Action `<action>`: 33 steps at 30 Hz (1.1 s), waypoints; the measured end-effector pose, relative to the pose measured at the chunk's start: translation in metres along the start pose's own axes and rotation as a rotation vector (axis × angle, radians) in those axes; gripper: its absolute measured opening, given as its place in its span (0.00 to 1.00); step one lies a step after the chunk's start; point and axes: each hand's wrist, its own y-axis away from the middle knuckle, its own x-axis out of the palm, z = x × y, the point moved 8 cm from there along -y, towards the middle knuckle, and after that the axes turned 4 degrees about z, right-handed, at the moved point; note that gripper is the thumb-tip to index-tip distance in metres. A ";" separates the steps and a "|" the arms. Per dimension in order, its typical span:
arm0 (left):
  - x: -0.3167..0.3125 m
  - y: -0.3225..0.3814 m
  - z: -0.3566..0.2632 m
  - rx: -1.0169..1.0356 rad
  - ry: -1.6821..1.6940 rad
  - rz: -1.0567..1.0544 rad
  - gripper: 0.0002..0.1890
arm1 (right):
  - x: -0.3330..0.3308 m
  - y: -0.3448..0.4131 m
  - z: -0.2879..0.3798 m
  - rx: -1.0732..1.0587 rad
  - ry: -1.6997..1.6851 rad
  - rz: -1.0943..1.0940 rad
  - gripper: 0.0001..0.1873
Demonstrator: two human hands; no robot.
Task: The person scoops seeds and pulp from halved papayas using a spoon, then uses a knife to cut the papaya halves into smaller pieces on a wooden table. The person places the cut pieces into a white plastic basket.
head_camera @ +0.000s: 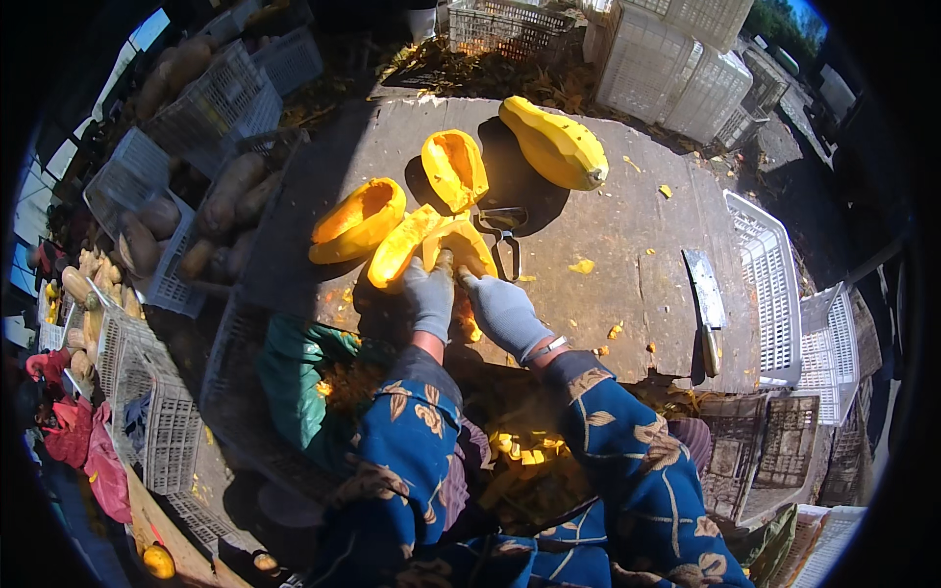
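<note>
On a wooden board table, my gloved left hand and gloved right hand meet at the near end of a peeled squash piece. My left hand's fingers rest at its edge; whether either hand grips it I cannot tell. A hollowed squash half lies against it on the left. Two more hollowed halves lie beyond, one at the left and one farther back. A whole peeled squash lies at the back. A peeler sits just right of the piece. Orange pulp shows between my wrists.
A cleaver lies at the table's right side, beside a white plastic basket. Crates of unpeeled squash stand at the left. A green bag with pulp is below the near left edge. Stacked white crates stand behind.
</note>
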 end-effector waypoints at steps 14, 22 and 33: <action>-0.002 -0.002 -0.006 0.064 -0.033 -0.006 0.18 | -0.003 0.007 -0.019 0.044 0.073 0.037 0.08; 0.002 0.005 -0.021 0.128 -0.067 0.020 0.16 | 0.016 0.000 -0.029 0.121 -0.055 0.028 0.09; -0.001 0.003 -0.015 0.104 -0.008 -0.028 0.15 | 0.049 -0.009 -0.049 0.050 -0.332 -0.074 0.07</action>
